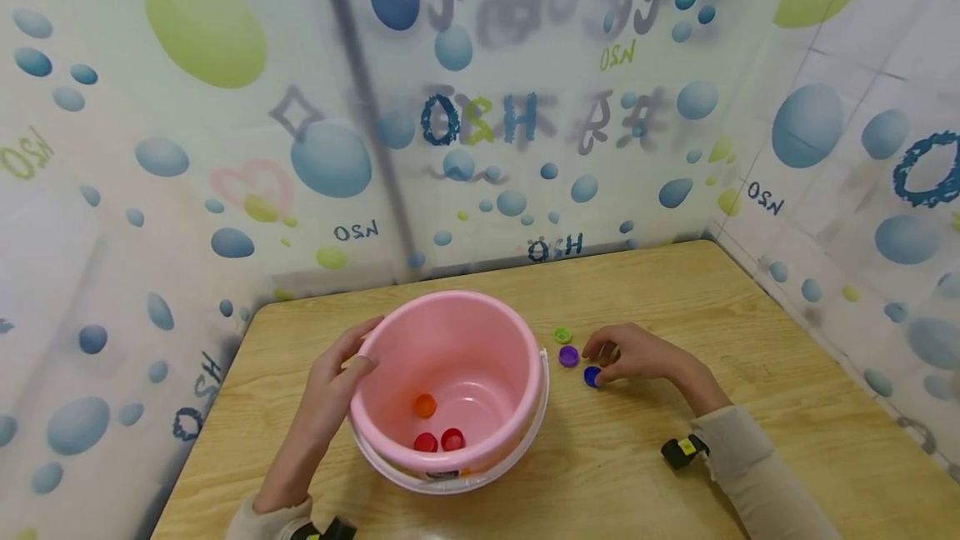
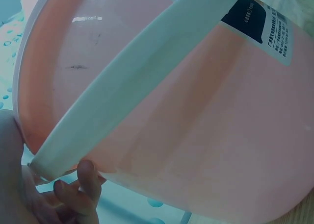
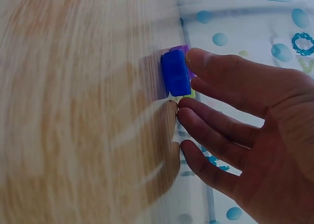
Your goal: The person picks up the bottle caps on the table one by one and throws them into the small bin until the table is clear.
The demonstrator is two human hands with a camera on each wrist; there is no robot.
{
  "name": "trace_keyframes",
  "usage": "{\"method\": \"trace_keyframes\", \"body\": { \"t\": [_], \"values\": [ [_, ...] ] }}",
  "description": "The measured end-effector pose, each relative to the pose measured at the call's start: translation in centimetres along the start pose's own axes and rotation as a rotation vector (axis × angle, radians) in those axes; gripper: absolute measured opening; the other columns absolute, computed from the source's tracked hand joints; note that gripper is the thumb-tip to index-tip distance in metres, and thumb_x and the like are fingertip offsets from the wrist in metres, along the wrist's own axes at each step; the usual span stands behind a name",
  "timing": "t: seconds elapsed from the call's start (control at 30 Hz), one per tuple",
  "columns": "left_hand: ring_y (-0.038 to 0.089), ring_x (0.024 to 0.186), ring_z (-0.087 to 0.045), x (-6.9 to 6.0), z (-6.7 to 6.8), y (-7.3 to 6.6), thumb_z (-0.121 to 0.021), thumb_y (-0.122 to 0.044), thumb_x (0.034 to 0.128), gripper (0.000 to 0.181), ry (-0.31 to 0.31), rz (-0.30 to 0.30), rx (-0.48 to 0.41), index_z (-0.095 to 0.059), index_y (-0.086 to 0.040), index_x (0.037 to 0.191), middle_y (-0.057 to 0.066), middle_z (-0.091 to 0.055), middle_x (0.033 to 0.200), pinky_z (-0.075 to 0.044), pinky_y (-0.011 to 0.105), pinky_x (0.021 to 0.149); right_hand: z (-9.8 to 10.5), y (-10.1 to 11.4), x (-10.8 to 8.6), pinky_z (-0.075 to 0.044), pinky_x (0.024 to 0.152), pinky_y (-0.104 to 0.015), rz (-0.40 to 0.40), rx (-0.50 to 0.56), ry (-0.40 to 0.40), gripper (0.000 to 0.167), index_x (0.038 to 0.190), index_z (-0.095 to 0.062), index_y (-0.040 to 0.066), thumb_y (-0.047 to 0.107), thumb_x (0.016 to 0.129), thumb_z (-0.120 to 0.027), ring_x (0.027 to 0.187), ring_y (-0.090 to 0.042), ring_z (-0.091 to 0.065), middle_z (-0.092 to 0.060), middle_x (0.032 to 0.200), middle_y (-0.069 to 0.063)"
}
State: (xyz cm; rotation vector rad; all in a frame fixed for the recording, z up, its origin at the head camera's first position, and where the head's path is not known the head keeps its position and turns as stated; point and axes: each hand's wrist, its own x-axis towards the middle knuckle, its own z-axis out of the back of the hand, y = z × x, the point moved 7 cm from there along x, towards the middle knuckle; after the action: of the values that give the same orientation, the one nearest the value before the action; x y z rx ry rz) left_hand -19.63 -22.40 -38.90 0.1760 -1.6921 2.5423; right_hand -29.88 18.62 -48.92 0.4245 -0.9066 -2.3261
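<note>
A pink bucket [image 1: 450,332] with a white handle [image 2: 132,72] stands on the table. At its left rim, my left hand [image 1: 341,373] grips the edge, thumb over the lip and fingers outside. Inside the bucket lie an orange cap [image 1: 424,405] and two red caps, one [image 1: 425,442] beside the other [image 1: 453,439]. My right hand [image 1: 637,354] is low over the table, its thumb touching the blue cap [image 3: 175,72] and the other fingers loosely bent. Just beyond the blue cap are a purple cap [image 1: 568,356] and a green cap [image 1: 562,335].
The wooden table [image 1: 637,457] runs back to a wall-like curtain [image 1: 480,215] printed with bubbles and letters. More of this patterned sheet rises at both sides. A label [image 2: 267,33] is stuck on the bucket's outside.
</note>
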Motion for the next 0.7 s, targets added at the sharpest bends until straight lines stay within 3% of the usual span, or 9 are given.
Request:
{"method": "trace_keyframes", "body": {
  "t": [0.7],
  "values": [
    [0.02,0.101,-0.072,0.11,-0.02,-0.03,-0.049,-0.013,0.1028,0.045,0.001,-0.013,0.006,-0.058,-0.019,0.147,0.019,-0.067,0.132,-0.061,0.026,0.079,-0.46,0.31,-0.11,-0.057,0.083,-0.028,0.002,0.028,0.034,0.04,0.116,-0.071,0.007,0.011,0.08,-0.088,0.095,-0.014,-0.066,-0.072,0.113,-0.007]
  ]
}}
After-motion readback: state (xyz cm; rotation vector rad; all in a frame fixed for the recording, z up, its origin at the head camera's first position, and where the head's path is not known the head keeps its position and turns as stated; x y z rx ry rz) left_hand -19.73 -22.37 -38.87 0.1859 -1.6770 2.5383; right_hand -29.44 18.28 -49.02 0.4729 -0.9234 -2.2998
